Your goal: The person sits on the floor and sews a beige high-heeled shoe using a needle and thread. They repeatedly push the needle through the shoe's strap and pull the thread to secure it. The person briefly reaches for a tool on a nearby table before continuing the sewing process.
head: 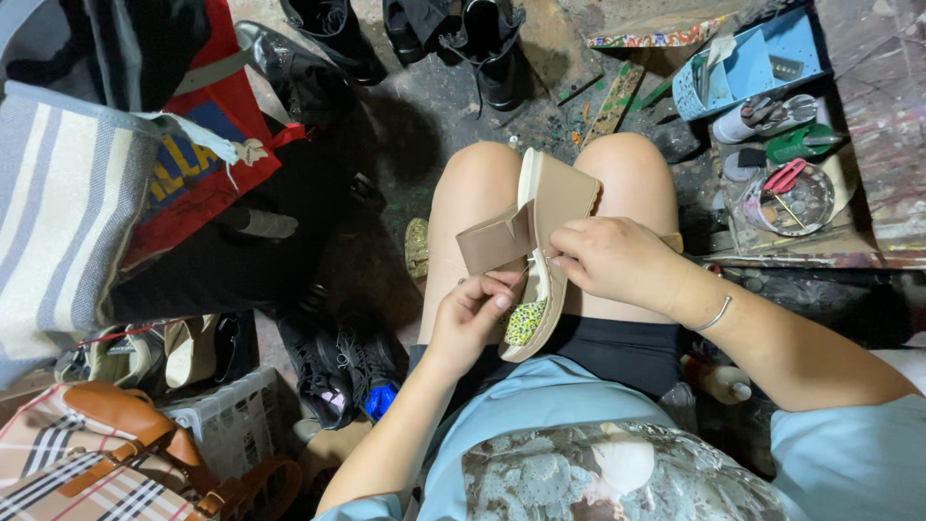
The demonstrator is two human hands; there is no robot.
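Left hand (473, 314) is pinched shut on the lower edge of the tan wedge sandal (540, 246), right hand (612, 259) clamped on its strap, both close together. The sandal lies across the bare knees. Left of it: a striped bag (58, 212), then black sneakers (338, 362) on the floor. Right of it: a round tin (793, 200) of bits on the bench (868, 145). Strap looks only partly attached; I'd guess the fixing's mid-way, not finished.
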